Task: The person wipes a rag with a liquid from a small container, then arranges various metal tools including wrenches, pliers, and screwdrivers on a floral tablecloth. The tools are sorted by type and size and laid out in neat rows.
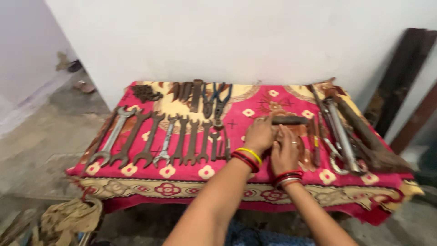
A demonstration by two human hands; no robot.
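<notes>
Dark metal bar (290,120), long axis left-right across surface (191,173).
Rusty brown, blurred; left hand (258,135) fingers on its left end, right hand (284,152) fingers flat, together, just below.

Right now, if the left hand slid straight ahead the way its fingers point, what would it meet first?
The left hand points toward the wall; its fingertips already reach the dark bar-shaped tool lying crosswise. Beyond that only patterned cloth, though blur leaves contact uncertain.
</notes>
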